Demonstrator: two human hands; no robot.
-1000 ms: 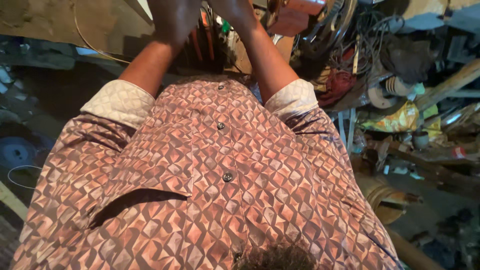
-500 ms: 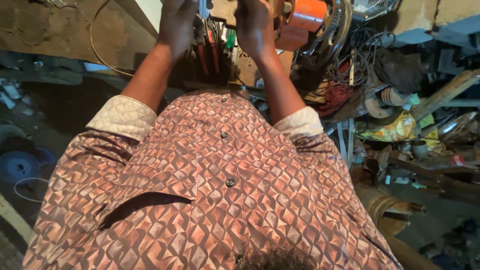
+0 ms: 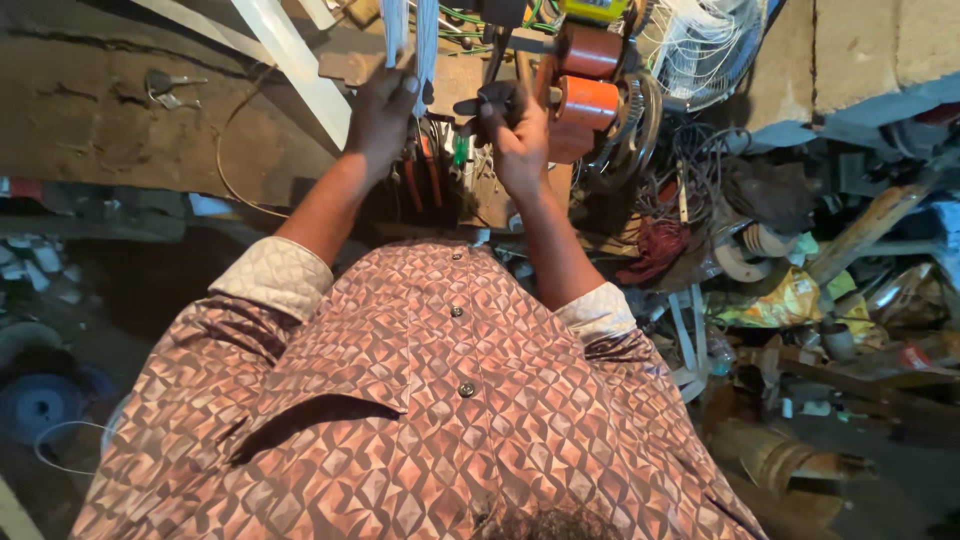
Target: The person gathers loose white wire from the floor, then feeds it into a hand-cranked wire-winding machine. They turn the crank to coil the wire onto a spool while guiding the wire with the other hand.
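Above a patterned brown shirt (image 3: 420,400), both forearms reach up and away from the body toward a cluttered workbench (image 3: 120,130). The left hand (image 3: 380,115) is raised with the wrist nearly straight, its fingers curled around a pair of pale flat strips (image 3: 410,35) that hang down from above; the grip looks closed on them, thumb side toward the middle. The right hand (image 3: 515,130) is held just beside it, elbow bent outward, fingers closed around a small dark tool or part (image 3: 490,98) whose exact kind is too dim to tell. The two hands are near each other but apart. Just past the right hand sit orange wire spools (image 3: 588,75), stacked one above the other. Below the hands, red- and green-handled tools (image 3: 440,170) stand in a row at the bench edge. Tangled cables and scrap (image 3: 760,240) fill the floor on the right.
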